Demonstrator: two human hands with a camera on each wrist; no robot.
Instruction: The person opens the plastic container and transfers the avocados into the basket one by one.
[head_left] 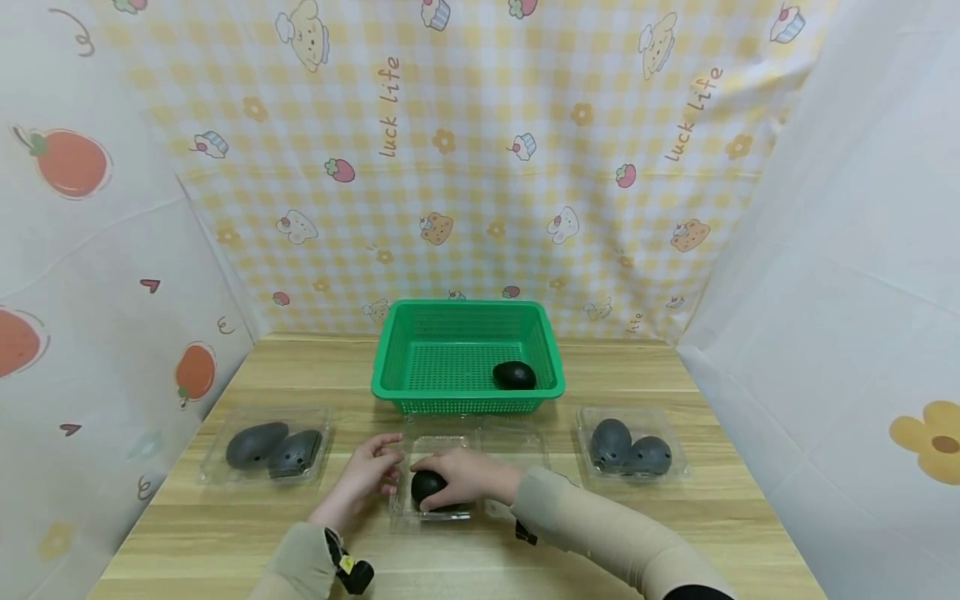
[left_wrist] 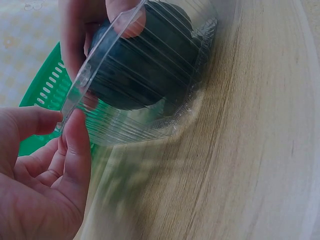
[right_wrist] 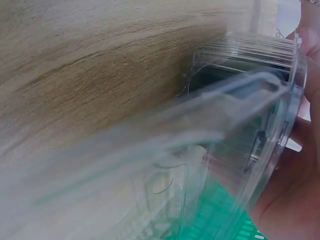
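Note:
A clear plastic box (head_left: 444,516) stands on the table with its lid (head_left: 519,450) folded back to the right. Inside, toward the front, is a dark avocado (head_left: 427,484), which also shows through the box wall in the left wrist view. My right hand (head_left: 471,476) reaches over the box and grips this avocado from above, fingers and thumb around it. At the box's left side, my left hand (head_left: 372,468) pinches the rim between thumb and fingers, as the left wrist view shows. The lid partly blocks the right wrist view.
A green basket (head_left: 468,397) stands behind the box, with one avocado (head_left: 514,375) in its right front corner. Closed clear boxes, each with two avocados, sit on the left (head_left: 258,444) and right (head_left: 612,442). Cloth hangs behind the table and at both sides.

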